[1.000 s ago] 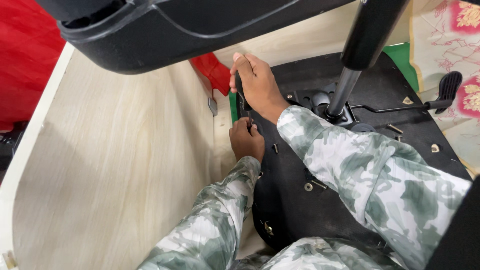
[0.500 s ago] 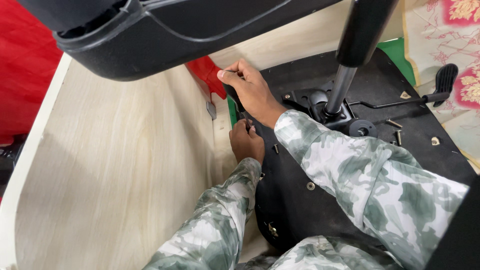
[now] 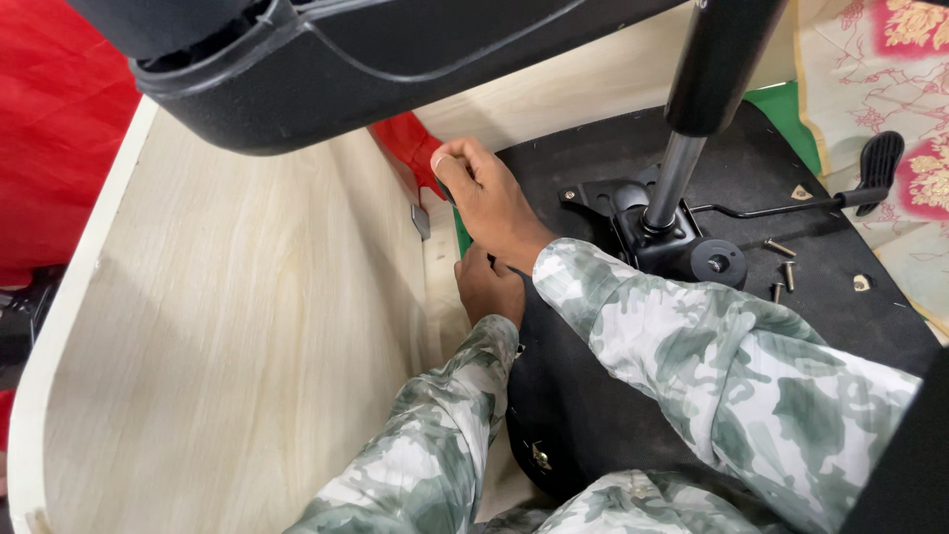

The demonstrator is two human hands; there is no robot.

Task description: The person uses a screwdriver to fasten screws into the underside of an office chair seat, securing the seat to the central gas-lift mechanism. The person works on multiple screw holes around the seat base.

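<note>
My right hand is closed around a dark tool handle, held upright at the left edge of an upturned black chair seat. Just below it, my left hand rests against the same edge with its fingers curled in under my right wrist. What those fingers hold is hidden. A green strip shows between the two hands. Both sleeves are grey-green camouflage. The tool's tip is out of sight.
A black tilt mechanism with a gas cylinder and a paddle lever sits on the seat, with loose screws beside it. A black moulded chair part overhangs. A pale wood panel lies left, red cloth beyond.
My right hand has shifted slightly up and left on the handle, with the knuckles turning. My left hand has stayed at the seat's edge. The view has drifted a little.
</note>
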